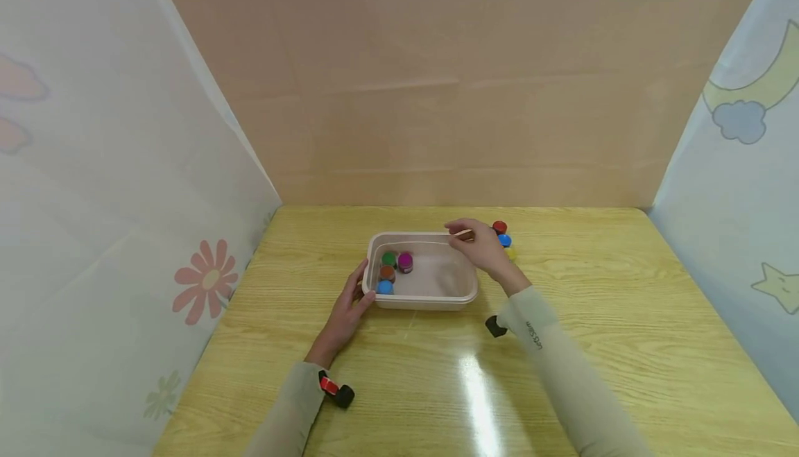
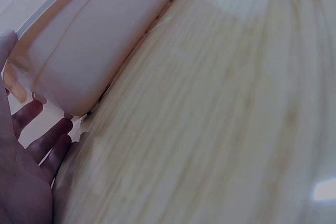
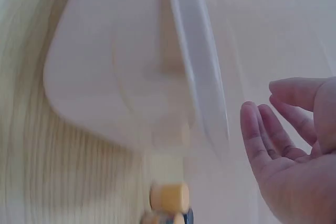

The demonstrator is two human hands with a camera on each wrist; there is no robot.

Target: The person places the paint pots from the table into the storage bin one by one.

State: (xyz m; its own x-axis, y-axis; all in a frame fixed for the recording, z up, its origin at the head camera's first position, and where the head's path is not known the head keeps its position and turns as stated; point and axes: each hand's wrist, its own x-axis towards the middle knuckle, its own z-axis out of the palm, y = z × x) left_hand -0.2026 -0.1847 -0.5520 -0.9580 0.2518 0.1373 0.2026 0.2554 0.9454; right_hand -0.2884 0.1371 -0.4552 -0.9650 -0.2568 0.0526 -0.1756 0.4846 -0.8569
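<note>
A pale pink plastic basin (image 1: 431, 302) stands on the table. In its left end sit several small jars: one green-topped (image 1: 389, 259), one purple (image 1: 406, 261), one brown (image 1: 387, 273) and one blue (image 1: 385, 287). My left hand (image 1: 346, 311) holds the basin's near-left corner, thumb at the rim and fingers against the outer wall, as the left wrist view also shows. Over the far-right rim hovers my right hand (image 1: 479, 245), its fingers loosely bent with nothing visible between them. Beyond it are small jars with red (image 1: 499, 227), blue (image 1: 504, 240) and yellow (image 1: 511, 253) tops, partly hidden by that hand.
The wood-grain table (image 1: 399, 374) extends around the basin. A brown paper-like wall (image 1: 462, 96) rises behind the table's far edge. Pale patterned walls (image 1: 93, 235) stand at left and right. Each wrist wears a small black device (image 1: 343, 396).
</note>
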